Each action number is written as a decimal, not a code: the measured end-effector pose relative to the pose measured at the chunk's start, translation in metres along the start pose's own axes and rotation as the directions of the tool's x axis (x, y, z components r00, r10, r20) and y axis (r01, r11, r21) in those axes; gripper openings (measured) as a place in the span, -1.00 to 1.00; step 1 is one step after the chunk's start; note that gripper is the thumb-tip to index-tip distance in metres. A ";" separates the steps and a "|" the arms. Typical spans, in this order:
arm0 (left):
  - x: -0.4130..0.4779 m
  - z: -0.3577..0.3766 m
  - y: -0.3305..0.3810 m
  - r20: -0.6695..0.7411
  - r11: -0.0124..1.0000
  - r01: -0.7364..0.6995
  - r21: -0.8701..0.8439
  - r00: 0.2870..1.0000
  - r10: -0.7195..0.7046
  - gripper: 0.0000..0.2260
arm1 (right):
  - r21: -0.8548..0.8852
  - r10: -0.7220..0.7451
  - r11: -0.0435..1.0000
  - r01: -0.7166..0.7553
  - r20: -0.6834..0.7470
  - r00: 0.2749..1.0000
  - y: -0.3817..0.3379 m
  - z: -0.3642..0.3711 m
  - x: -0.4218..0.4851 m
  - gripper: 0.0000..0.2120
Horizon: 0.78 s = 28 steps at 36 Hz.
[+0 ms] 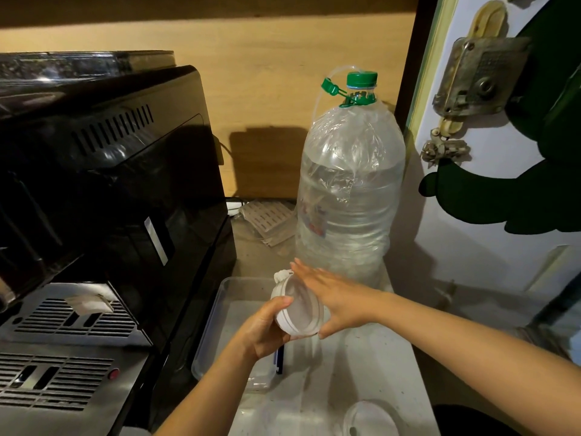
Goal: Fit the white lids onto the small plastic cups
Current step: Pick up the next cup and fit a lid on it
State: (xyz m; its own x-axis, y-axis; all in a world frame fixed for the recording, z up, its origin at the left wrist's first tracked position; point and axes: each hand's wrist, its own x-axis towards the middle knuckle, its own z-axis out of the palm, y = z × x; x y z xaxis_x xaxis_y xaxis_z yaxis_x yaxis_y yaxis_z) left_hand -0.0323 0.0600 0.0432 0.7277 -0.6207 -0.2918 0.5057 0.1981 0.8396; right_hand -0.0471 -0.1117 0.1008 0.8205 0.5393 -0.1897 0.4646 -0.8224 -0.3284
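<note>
A small clear plastic cup [298, 313] lies on its side in the air above the counter, with a white lid [284, 305] at its left end. My left hand [265, 332] grips the lid end from below. My right hand [333, 300] presses flat against the cup's other end, fingers spread, thumb under the rim. A small white tab [282, 275] sticks up above the lid. Another clear round lid [371, 420] lies flat on the counter at the bottom edge.
A clear rectangular plastic tray [220, 313] sits under my hands. Behind it stands a large water bottle [349, 190] with a green cap. A black coffee machine [110, 184] fills the left, its metal drip grate [72, 316] in front. A door with a lock [478, 73] is at right.
</note>
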 end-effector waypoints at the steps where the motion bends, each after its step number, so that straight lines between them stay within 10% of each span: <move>1: -0.001 0.000 -0.001 -0.002 1.000 -0.001 -0.006 1.000 0.001 -0.20 | 0.002 0.014 1.000 -0.014 0.006 1.000 0.001 0.001 -0.001 0.13; 18: -0.019 0.004 -0.043 -0.026 0.984 0.107 -0.145 0.993 -0.112 -0.16 | 0.174 0.350 0.893 -0.415 0.310 0.884 0.034 0.075 -0.059 -0.03; 28: -0.025 0.012 -0.059 -0.026 0.977 0.144 -0.155 0.988 -0.150 -0.26 | 0.116 0.270 0.935 -0.336 0.382 0.884 0.007 0.112 -0.096 -0.04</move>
State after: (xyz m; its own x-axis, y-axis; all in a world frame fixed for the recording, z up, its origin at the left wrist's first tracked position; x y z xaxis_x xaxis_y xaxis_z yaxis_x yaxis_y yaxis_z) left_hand -0.0856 0.0547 0.0066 0.6553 -0.6237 -0.4262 0.6711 0.2217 0.7074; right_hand -0.1596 -0.1486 0.0135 0.7231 0.3235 -0.6103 0.1199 -0.9289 -0.3504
